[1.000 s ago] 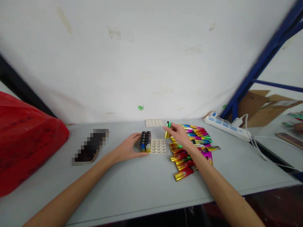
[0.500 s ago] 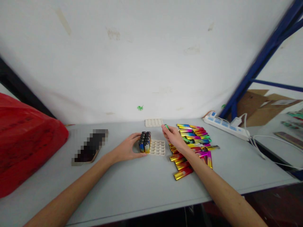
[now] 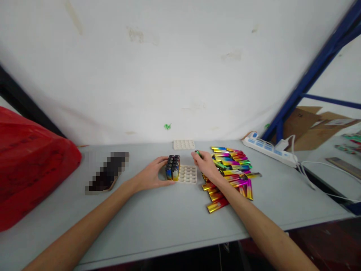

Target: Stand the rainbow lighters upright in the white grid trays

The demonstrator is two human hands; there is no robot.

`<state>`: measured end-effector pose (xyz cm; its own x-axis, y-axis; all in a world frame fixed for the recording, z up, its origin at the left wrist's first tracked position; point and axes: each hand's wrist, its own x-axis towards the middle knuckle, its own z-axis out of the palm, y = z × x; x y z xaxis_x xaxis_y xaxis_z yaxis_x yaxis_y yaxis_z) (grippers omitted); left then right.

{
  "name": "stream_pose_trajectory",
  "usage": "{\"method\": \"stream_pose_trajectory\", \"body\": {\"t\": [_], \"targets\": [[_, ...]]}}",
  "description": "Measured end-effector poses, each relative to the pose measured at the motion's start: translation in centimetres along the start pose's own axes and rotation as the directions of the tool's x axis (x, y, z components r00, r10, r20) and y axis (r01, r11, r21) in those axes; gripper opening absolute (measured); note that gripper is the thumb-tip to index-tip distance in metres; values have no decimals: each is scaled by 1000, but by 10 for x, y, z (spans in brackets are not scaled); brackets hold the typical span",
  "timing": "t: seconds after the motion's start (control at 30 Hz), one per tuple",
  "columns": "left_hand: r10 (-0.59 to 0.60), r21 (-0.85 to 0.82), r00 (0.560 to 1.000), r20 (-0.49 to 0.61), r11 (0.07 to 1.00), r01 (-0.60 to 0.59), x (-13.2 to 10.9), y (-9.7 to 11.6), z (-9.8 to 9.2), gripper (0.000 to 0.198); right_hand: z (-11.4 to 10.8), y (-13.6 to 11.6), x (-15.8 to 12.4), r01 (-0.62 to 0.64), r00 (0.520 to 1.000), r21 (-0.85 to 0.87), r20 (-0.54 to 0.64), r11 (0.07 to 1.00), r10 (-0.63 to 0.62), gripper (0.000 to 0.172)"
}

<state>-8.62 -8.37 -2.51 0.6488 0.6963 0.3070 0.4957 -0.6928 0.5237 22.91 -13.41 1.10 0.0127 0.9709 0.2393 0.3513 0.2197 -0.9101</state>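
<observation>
Well, from the head view, mark everything off the near tray (image 3: 188,174): the right hand (image 3: 205,163) sits just off its far right corner, grip pinched around a green-ended tube (image 3: 198,153), and the bare hollows lie leftward and nearer the person from that showing end. Its long axis? Mostly buried in the fist, so no call on the tilt! At the tray's left end, standing tubes (image 3: 172,167) rise upright, the left hand (image 3: 152,175) arching wide about them, fingers beyond, thumb nearer; whether it squeezes, I cannot tell. Right of the tray, loose tubes (image 3: 235,163) lie on the counter (image 3: 158,226), most pointing roughly sideways, right hand closest.
</observation>
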Motion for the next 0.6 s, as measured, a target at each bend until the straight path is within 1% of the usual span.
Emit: {"method": "stream_pose_trajectory", "body": {"t": [0.07,0.13,0.2,0.27,0.37,0.47,0.6], "targets": [[5,3,1000,4,1000,-5,0,1,0,92,0,-1,-1,4,1000,20,18,1000,-4,61],[5,5,1000,13,1000,-5,0,1,0,93,0,-2,-3,11,998,29,68,1000,-13,59],[4,6,1000,20,1000,-4,-1,1,0,93,-1,-3,-4,51,992,12,114,999,-52,57],[8,5,1000,18,1000,-8,-1,0,0,93,-2,-4,-5,142,983,-52,128,988,-135,56],[19,9,1000,17,1000,-19,-2,-1,1,93,-3,-5,-5,272,959,-220,147,937,-243,61],[26,26,1000,17,999,-26,-1,-1,1,94,-2,-3,-6,302,950,-344,186,889,-250,65],[35,47,999,24,998,-36,-1,2,1,95,2,-1,-6,301,951,-424,194,854,-239,52]]}}
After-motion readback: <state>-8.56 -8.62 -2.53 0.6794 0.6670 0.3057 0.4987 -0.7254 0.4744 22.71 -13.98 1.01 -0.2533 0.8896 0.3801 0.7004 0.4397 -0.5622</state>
